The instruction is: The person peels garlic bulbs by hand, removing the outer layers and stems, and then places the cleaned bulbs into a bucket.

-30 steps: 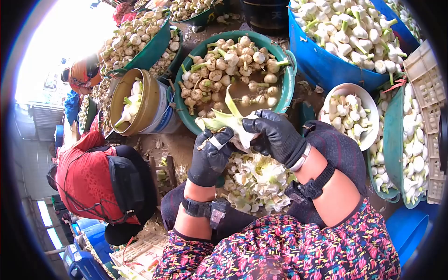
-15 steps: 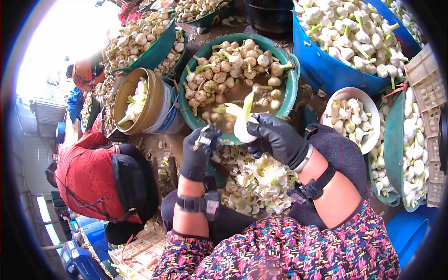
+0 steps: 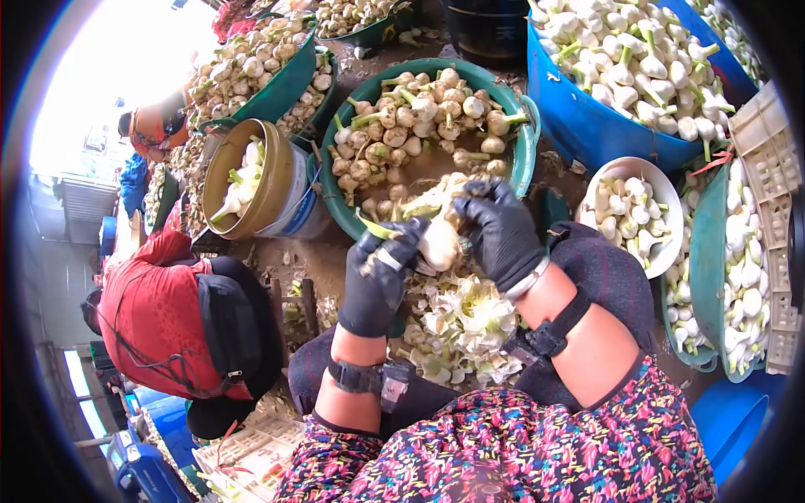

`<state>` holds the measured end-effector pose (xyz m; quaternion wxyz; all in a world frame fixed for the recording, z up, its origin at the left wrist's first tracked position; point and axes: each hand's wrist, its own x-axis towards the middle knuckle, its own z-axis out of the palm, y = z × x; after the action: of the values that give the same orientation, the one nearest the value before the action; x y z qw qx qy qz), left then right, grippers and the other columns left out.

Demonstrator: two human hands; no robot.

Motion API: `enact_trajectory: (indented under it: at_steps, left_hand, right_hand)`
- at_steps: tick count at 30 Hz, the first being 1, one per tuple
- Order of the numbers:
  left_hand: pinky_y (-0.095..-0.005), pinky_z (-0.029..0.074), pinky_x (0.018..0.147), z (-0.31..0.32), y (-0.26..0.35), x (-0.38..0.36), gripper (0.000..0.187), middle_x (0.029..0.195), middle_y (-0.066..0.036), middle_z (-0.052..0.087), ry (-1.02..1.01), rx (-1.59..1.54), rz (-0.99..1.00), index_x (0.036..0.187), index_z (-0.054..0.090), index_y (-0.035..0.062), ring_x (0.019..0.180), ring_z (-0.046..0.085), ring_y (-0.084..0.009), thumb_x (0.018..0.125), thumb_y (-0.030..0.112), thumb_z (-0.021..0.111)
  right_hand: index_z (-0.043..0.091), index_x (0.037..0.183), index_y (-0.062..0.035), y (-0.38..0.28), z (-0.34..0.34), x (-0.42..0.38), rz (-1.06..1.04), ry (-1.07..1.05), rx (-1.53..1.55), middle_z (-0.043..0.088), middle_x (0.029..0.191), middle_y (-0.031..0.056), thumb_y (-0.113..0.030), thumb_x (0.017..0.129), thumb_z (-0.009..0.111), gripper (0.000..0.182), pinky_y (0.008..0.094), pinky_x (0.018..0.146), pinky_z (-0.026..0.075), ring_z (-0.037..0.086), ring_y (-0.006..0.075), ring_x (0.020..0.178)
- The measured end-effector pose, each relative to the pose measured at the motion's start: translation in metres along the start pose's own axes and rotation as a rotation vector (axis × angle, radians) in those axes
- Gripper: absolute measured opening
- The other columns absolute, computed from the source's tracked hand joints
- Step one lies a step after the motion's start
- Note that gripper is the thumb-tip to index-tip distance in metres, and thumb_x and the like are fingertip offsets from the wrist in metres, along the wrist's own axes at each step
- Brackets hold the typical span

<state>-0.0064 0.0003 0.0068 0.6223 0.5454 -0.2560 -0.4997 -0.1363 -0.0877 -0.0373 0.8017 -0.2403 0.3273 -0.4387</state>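
Both my hands wear black gloves and meet over the near rim of a green tub (image 3: 335, 204) of unpeeled garlic bulbs (image 3: 394, 138) in brownish water. Between them is a garlic bulb (image 3: 439, 243) with loose, pale outer skin. My right hand (image 3: 503, 230) pinches the skin and stalk at its upper right. My left hand (image 3: 379, 272) is closed at the bulb's left side, with a green stalk piece (image 3: 377, 229) and something pale at its fingers. Below them lies a heap of peeled skins (image 3: 470, 323).
A tan bucket (image 3: 220, 180) holding peeled bulbs stands left of the tub. A person in red (image 3: 159, 310) bends at the left. At the right are a blue tub (image 3: 545, 101) of garlic, a white bowl (image 3: 673, 226) and a crate (image 3: 771, 151).
The clean white bulb from my right hand is gone from view there, and a bulb with loose skin is now between my hands. My left hand has moved up and right toward my right hand.
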Motion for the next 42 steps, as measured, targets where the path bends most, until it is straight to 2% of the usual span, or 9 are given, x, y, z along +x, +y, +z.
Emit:
enact_trajectory:
  at_steps: [5, 8, 11, 15, 21, 29, 33, 35, 42]
  left_hand:
    - [-0.0294, 0.05, 0.077, -0.037, -0.002, 0.022, 0.026, 0.095, -0.013, 0.064, -0.045, 1.176, 0.783, 0.105, 0.06, -0.0017, 0.087, 0.062, -0.0209, 0.079, -0.003, 0.055]
    - [-0.0289, 0.049, 0.079, -0.047, -0.006, 0.029, 0.026, 0.095, -0.012, 0.063, -0.007, 1.078, 0.627, 0.105, 0.06, -0.0014, 0.089, 0.061, -0.0206, 0.079, -0.003, 0.057]
    - [-0.0266, 0.047, 0.081, -0.033, -0.013, 0.022, 0.021, 0.099, -0.007, 0.061, 0.071, -0.157, 0.112, 0.104, 0.059, -0.0015, 0.093, 0.059, -0.0162, 0.084, 0.0, 0.055]
    - [-0.0259, 0.047, 0.081, -0.03, -0.014, 0.016, 0.017, 0.099, -0.008, 0.061, 0.06, -0.037, 0.146, 0.101, 0.059, -0.002, 0.09, 0.058, -0.0154, 0.085, 0.003, 0.055]
    - [-0.0266, 0.047, 0.079, -0.021, -0.015, 0.012, 0.018, 0.099, -0.011, 0.061, 0.013, -0.029, 0.121, 0.099, 0.057, -0.0036, 0.088, 0.058, -0.0159, 0.082, 0.001, 0.057]
    - [-0.0304, 0.05, 0.082, -0.044, -0.035, 0.03, 0.024, 0.101, -0.01, 0.06, -0.028, -0.644, -0.177, 0.108, 0.053, -0.0042, 0.094, 0.059, -0.0188, 0.089, 0.011, 0.05]
    - [-0.029, 0.049, 0.082, -0.04, -0.019, 0.031, 0.027, 0.104, -0.009, 0.058, 0.018, -0.396, -0.105, 0.113, 0.052, -0.0035, 0.094, 0.059, -0.0167, 0.091, 0.012, 0.046]
    - [-0.0265, 0.05, 0.076, -0.047, -0.029, 0.03, 0.026, 0.099, -0.008, 0.059, 0.047, 0.508, 0.197, 0.111, 0.055, -0.0028, 0.086, 0.059, -0.014, 0.091, 0.012, 0.047]
    - [-0.0254, 0.045, 0.077, -0.004, -0.014, 0.009, 0.016, 0.095, -0.009, 0.061, 0.027, 0.213, 0.286, 0.098, 0.059, -0.0009, 0.084, 0.057, -0.0128, 0.082, 0.002, 0.057]
  right_hand:
    - [0.052, 0.093, -0.004, -0.026, 0.005, -0.018, 0.142, -0.425, 0.277, 0.056, 0.084, 0.0043, 0.003, 0.077, 0.053, 0.017, 0.0278, 0.065, 0.05, 0.057, 0.0132, 0.071]
    - [0.058, 0.091, -0.0036, -0.043, -0.001, -0.031, 0.305, -0.744, -0.334, 0.057, 0.083, 0.0037, 0.0, 0.076, 0.056, 0.016, 0.0268, 0.064, 0.048, 0.057, 0.013, 0.074]
    - [0.06, 0.097, -0.0031, -0.015, -0.004, -0.025, 0.336, -0.912, -1.362, 0.063, 0.081, 0.0144, -0.03, 0.073, 0.066, 0.037, 0.0336, 0.075, 0.047, 0.061, 0.0241, 0.079]
    - [0.06, 0.091, -0.0036, -0.009, 0.0, -0.012, 0.406, -0.203, -0.486, 0.061, 0.072, 0.0072, -0.025, 0.075, 0.071, 0.029, 0.0243, 0.057, 0.047, 0.058, 0.0121, 0.063]
    - [0.06, 0.094, -0.0036, -0.019, 0.005, -0.011, 0.198, -0.23, -0.164, 0.06, 0.071, 0.0021, -0.013, 0.079, 0.067, 0.019, 0.0194, 0.05, 0.046, 0.054, 0.0068, 0.057]
    - [0.057, 0.09, -0.0041, -0.018, 0.006, -0.018, -0.091, -0.361, -0.533, 0.058, 0.076, -0.001, -0.015, 0.087, 0.057, 0.012, 0.0207, 0.056, 0.047, 0.054, 0.0049, 0.065]
    - [0.056, 0.091, -0.003, -0.023, 0.007, -0.028, 0.09, -0.516, -0.414, 0.057, 0.078, -0.0017, -0.01, 0.083, 0.058, 0.01, 0.0214, 0.061, 0.047, 0.052, 0.0039, 0.071]
    - [0.056, 0.093, -0.0024, -0.012, -0.002, -0.013, -0.024, -0.364, -0.379, 0.058, 0.079, -0.001, -0.009, 0.082, 0.06, 0.013, 0.0217, 0.061, 0.047, 0.052, 0.004, 0.07]
    - [0.06, 0.076, -0.0011, -0.01, 0.001, -0.014, -0.127, -0.115, -0.645, 0.061, 0.064, 0.005, -0.014, 0.076, 0.065, 0.014, 0.0255, 0.056, 0.045, 0.054, 0.0072, 0.057]
